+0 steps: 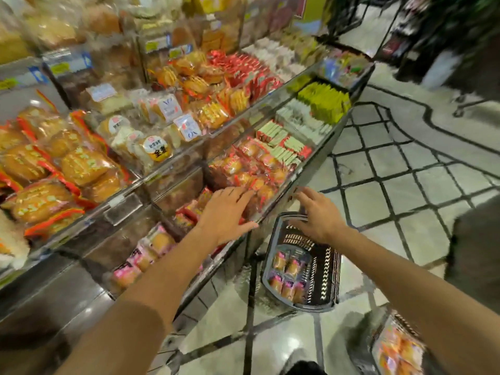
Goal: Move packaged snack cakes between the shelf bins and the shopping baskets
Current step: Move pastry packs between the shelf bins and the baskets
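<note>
The left hand point(226, 212) reaches forward into the lower shelf bin point(281, 201), palm down, fingers straight and spread; its grip is released, with the fingertips resting on the orange-wrapped snack cakes point(251, 171) piled there and the thumb lying along the bin's clear front edge. Nothing is clasped in it. The left forearm stretches in from the lower left, crossing over the neighbouring bin of pink-wrapped snack cakes point(147, 255).

The right hand point(315, 215) hovers, palm down, over the far rim of the black shopping basket point(324, 269), fingers loosely spread and holding nothing; its grip too is released. Whether the fingertips touch the shelf edge cannot be told because of blur.

The black basket sits on the floor just below the bin and holds five pink-wrapped cakes point(288, 277), two in a far row and three nearer. A second basket point(397, 347) at the lower right corner carries orange packets, too blurred to count.
</note>
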